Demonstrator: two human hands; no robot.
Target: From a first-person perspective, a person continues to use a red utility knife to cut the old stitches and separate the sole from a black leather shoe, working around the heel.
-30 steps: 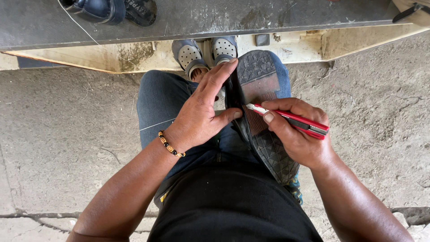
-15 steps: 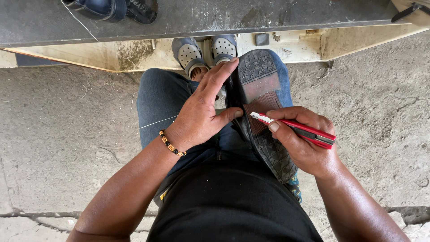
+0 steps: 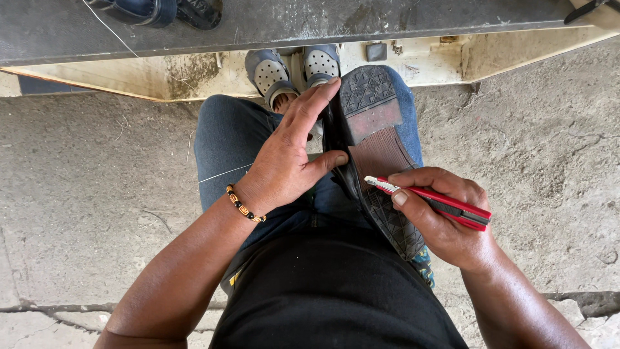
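Observation:
A black shoe [image 3: 378, 148] lies sole up across my lap, heel pointing away from me. My left hand [image 3: 290, 155], with a beaded bracelet on the wrist, grips the shoe's left side, thumb against its edge. My right hand [image 3: 445, 216] holds a red utility knife [image 3: 439, 201]. Its blade tip rests on the sole near the middle, at the sole's left rim.
My feet in grey perforated clogs [image 3: 294, 68] rest on a pale ledge ahead. A dark workbench [image 3: 336, 22] runs across the top with another dark shoe [image 3: 161, 10] on it. Cracked concrete floor [image 3: 90, 194] lies on both sides of my legs.
My right hand has slid the knife slightly right and down along the sole. The left hand and the shoe stay put.

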